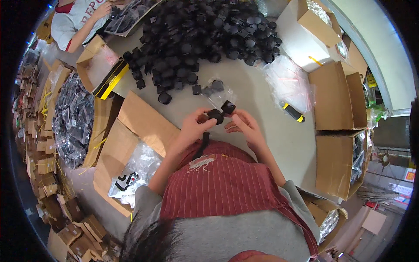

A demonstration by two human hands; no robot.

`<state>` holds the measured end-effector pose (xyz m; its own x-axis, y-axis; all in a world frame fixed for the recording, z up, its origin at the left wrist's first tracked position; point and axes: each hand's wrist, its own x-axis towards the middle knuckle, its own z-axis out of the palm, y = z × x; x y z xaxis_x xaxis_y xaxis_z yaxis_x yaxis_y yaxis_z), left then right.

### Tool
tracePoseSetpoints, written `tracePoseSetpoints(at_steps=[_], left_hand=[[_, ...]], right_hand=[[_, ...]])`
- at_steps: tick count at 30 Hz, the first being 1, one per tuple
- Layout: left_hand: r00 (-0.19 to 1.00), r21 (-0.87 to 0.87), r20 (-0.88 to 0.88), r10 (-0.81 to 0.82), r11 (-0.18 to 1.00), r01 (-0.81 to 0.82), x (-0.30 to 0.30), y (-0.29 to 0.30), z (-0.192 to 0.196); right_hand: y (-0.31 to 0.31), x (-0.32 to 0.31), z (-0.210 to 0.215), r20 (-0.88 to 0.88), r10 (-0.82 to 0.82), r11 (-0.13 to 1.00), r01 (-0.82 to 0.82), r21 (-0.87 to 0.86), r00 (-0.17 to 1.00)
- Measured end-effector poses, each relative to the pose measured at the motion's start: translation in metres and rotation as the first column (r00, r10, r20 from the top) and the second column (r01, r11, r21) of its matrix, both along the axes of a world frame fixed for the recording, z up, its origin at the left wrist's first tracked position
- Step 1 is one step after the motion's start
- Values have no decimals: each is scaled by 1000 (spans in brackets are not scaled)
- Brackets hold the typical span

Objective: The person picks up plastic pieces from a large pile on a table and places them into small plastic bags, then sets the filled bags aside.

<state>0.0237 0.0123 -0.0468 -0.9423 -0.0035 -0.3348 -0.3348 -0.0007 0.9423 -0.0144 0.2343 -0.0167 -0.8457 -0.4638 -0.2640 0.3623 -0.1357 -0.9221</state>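
Observation:
Close to my apron, both hands are raised over the grey table (279,144). My left hand (194,125) is closed on a round black part (215,115), pinched between thumb and fingers. A black strap (204,142) hangs below that hand. The fingertips of my right hand (247,127) grip a square-faced black part (228,107). I cannot tell whether the two parts are joined. Just beyond my fingers lies a clear plastic bag (221,94) with a black round part (217,85) at it.
A large heap of black parts (187,43) covers the table's far side. Clear bags (288,85) and a yellow-black cutter (292,112) lie right. Cardboard boxes (336,96) line the right edge. Left stand an open carton (135,118) and a box of bagged items (72,126). Another person (80,22) works far left.

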Motion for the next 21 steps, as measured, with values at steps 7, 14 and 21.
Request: tracePoseSetpoints(at_steps=[7, 14, 21], left_hand=[[978, -180, -161, -132, 978, 103, -3, 40, 16], [894, -649, -354, -274, 761, -23, -13, 51, -2], [782, -923, -381, -494, 255, -289, -38, 65, -27]], right_hand=[[7, 6, -22, -209, -112, 983, 139, 121, 972], [30, -12, -32, 47, -318, 920, 296, 256, 947], [29, -28, -50, 75, -40, 942, 13, 334, 996]])
